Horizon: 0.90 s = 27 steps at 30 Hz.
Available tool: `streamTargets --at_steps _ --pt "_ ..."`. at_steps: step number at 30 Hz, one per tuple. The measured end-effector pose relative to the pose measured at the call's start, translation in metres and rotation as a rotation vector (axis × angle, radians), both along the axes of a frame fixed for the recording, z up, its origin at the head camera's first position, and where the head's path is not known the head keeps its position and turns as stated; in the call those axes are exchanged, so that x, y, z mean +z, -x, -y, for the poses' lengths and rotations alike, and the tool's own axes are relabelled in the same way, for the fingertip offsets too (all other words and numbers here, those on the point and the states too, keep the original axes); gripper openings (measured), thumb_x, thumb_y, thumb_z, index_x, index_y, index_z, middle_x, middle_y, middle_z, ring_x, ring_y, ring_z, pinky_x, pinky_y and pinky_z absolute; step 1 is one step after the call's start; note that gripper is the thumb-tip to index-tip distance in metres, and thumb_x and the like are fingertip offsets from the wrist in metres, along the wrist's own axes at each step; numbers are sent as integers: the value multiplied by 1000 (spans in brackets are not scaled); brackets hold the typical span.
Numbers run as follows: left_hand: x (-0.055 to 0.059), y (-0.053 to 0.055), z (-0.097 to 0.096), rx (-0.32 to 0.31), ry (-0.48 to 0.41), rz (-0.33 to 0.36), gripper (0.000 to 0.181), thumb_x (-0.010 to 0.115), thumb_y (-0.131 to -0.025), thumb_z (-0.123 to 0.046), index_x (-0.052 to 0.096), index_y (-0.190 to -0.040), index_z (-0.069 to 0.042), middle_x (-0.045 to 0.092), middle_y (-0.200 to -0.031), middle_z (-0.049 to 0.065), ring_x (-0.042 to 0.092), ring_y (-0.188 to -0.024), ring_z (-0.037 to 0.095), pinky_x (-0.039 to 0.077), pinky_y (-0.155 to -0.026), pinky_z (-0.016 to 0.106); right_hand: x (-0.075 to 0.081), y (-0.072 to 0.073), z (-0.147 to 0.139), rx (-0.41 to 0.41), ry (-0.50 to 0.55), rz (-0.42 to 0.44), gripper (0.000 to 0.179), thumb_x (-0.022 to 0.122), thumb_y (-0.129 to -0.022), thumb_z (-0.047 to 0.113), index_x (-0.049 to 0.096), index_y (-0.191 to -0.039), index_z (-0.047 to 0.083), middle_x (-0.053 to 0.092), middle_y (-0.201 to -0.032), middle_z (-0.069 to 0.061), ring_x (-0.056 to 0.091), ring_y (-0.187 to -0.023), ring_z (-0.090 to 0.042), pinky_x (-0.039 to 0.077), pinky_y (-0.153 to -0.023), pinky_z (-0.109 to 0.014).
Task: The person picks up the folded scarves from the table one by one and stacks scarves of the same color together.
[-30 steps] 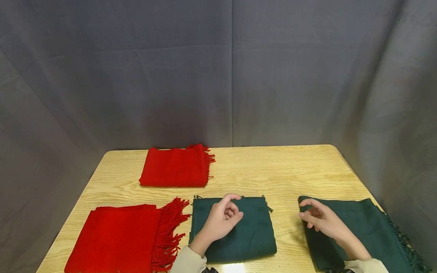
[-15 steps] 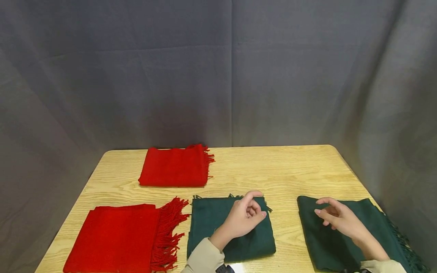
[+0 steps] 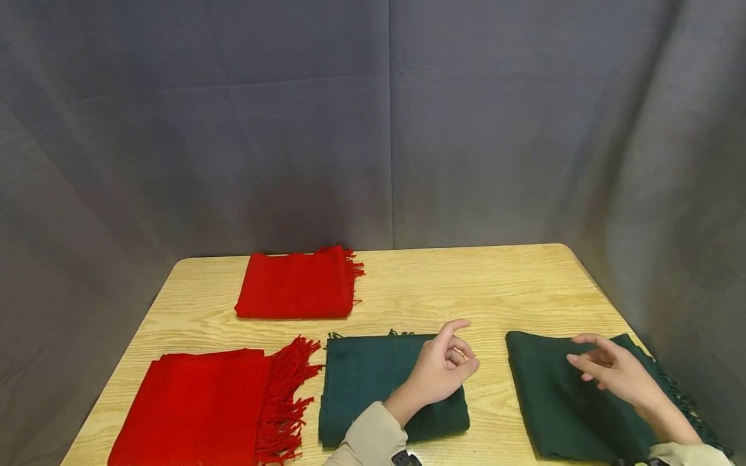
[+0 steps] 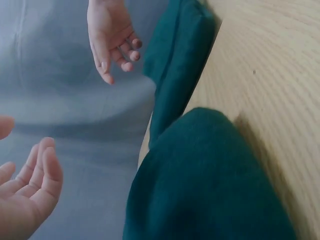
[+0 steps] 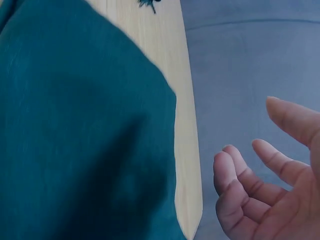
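Observation:
My left hand (image 3: 440, 369) hovers over the right part of a folded dark green scarf (image 3: 373, 369) in the middle of the table. Its fingers are loosely bent, with nothing between them. Above a second folded dark green scarf (image 3: 542, 388), at the right, hangs my right hand (image 3: 620, 372), also loosely curled and holding nothing. The right wrist view shows that hand's fingers (image 5: 227, 172) apart from the cloth (image 5: 90, 125), which carries a shadow. In the left wrist view, the green cloth (image 4: 200, 175) lies near the left hand (image 4: 30, 195), and the right hand (image 4: 112, 37) shows beyond.
Two red scarves lie folded on the wooden table (image 3: 466, 285): one (image 3: 297, 285) at the back left, and a larger one (image 3: 198, 401) at the front left, its fringe pointing right. A grey curtain (image 3: 291, 129) stands behind the table and along both sides.
Both hands have moved to the right, the left one across the middle green scarf and the right one farther over the right green scarf. The scarves lie as before.

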<state>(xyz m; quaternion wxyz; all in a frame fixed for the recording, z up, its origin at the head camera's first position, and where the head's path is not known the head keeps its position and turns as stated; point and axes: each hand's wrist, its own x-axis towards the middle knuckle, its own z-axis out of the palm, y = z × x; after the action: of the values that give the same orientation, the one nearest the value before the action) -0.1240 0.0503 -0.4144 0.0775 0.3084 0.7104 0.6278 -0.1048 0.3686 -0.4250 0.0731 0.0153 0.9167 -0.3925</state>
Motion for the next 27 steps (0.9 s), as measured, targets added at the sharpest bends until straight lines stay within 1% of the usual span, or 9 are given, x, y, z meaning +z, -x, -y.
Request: streamTargets --at_steps 5,9,12,14,16,19,20,26,27 --pt "-27 12 -20 -7 74 34 63 60 -87 -12 27 -140 -18 56 -101 2 56 -78 2 48 -65 19 -3 -1 -20 -9 -29 13 59 53 -92 31 32 -132 -6 59 -103 -18 58 -77 -16 46 -59 -33" --pt "-30 11 -32 -5 80 93 67 62 -86 -11 25 -141 -20 53 -110 5 58 -85 5 48 -67 19 -7 -2 -36 -32 -65 22 68 57 -89 33 27 -135 -7 57 -105 -19 56 -76 -12 47 -61 -33" --pt "-32 8 -38 5 83 148 68 63 -85 -11 26 -140 -22 51 -115 5 57 -91 8 48 -68 19 -13 -3 -46 -57 -114 33 77 58 -87 39 23 -138 -8 50 -114 -30 57 -89 -27 48 -66 -39" --pt "-33 6 -42 8 101 180 69 64 -84 -13 26 -140 -25 50 -116 3 56 -94 10 47 -68 20 -17 -2 -52 -90 -153 39 81 59 -85 43 23 -138 -7 44 -119 -34 54 -96 -36 48 -67 -42" --pt "-35 5 -45 7 124 204 70 65 -84 -14 26 -140 -28 49 -117 1 56 -96 12 47 -68 21 -21 -1 -58 -107 -170 49 85 59 -85 46 20 -139 -7 38 -123 -38 45 -104 -48 46 -69 -46" --pt "-39 4 -50 10 145 227 71 66 -83 -14 27 -140 -31 48 -120 2 56 -98 16 47 -67 23 -25 -1 -69 -136 -177 81 90 57 -84 49 15 -141 -6 29 -128 -40 34 -110 -52 41 -73 -54" --pt "-40 4 -52 14 149 230 71 66 -82 -14 28 -139 -31 47 -121 2 56 -98 17 46 -67 23 -26 -1 -72 -158 -184 91 91 58 -84 50 13 -142 -4 28 -129 -40 33 -111 -52 41 -73 -53" --pt "-48 3 -60 44 153 257 70 67 -81 -13 32 -139 -30 43 -129 5 55 -98 18 46 -67 23 -30 1 -88 -170 -167 175 98 56 -84 52 2 -141 -7 4 -135 -43 13 -116 -60 29 -80 -66" --pt "-49 3 -61 47 152 266 70 67 -81 -13 32 -139 -29 42 -129 6 55 -97 18 46 -66 23 -30 1 -91 -157 -161 195 99 55 -84 52 1 -140 -9 -1 -135 -44 9 -116 -62 25 -82 -68"
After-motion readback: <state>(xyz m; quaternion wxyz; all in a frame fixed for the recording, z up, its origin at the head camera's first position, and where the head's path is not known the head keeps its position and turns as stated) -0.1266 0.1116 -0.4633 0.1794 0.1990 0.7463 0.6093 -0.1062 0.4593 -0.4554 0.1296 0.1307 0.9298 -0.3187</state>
